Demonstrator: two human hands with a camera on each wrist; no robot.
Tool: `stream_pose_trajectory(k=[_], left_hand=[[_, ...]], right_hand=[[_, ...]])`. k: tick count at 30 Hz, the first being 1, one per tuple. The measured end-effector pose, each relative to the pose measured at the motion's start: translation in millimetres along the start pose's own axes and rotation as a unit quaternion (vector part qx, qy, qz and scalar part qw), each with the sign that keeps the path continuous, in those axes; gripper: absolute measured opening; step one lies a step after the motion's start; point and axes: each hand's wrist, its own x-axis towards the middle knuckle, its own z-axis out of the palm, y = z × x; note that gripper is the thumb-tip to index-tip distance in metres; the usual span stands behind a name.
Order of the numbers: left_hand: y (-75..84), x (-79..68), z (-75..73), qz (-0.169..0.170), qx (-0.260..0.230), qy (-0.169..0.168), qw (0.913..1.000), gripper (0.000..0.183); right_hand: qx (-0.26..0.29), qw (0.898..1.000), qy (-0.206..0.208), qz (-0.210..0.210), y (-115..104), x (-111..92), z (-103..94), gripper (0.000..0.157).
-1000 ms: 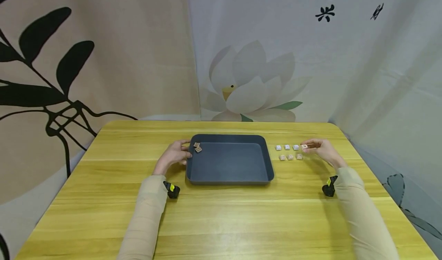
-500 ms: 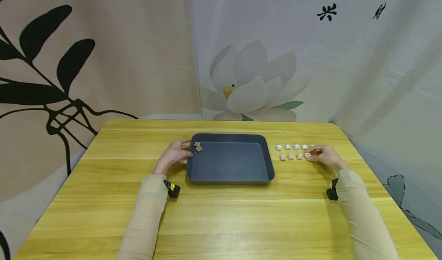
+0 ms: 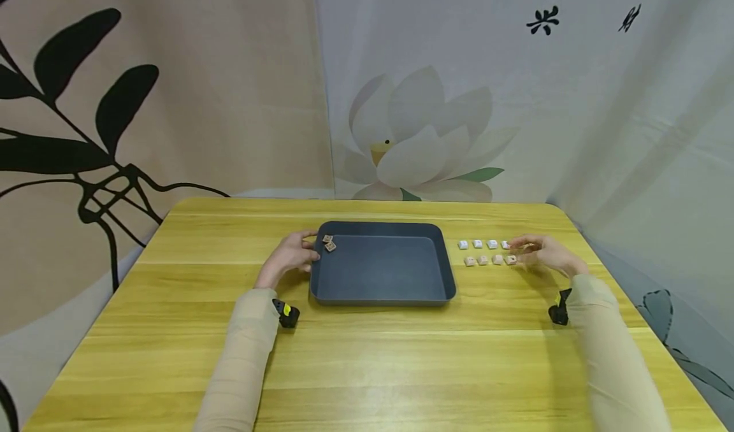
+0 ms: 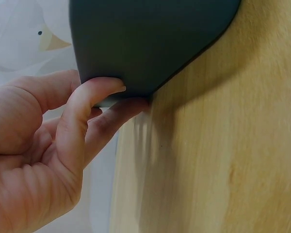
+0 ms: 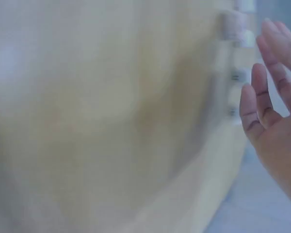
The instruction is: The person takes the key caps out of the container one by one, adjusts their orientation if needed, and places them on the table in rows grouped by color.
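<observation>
My left hand grips the left end of a dark grey tray. In the left wrist view, the thumb presses the tray's outer wall and other fingers reach its bottom edge. Two brown keycaps lie inside the tray at its upper left. Right of the tray, small keycaps stand in two rows: white ones behind, pale pinkish ones in front. My right hand hovers at the right end of these rows, fingers loosely bent and holding nothing. Its fingers cover part of the back row.
Everything rests on a yellow wood-grain table. A curtain printed with leaves and a lotus hangs right behind the far edge. Black wrist cameras sit at both sleeves.
My right hand set a pinkish keycap at the right end of the front row, let go, then drew slightly back and right. My left hand and the tray stayed put.
</observation>
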Motion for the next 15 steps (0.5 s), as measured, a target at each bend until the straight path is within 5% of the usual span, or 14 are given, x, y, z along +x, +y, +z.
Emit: stream_pose_trajectory(k=[7,15], left_hand=[[-0.4,0.6,0.2,-0.008,0.005,0.002,1.0000,0.069],[-0.5,2.4,0.6,-0.004,0.010,0.003,0.9999,0.069]], right_hand=[[-0.005,0.998,0.055,0.020,-43,17,-5.0,0.049],[0.051,0.992,0.105,-0.051,-108,64,39.1,0.039]])
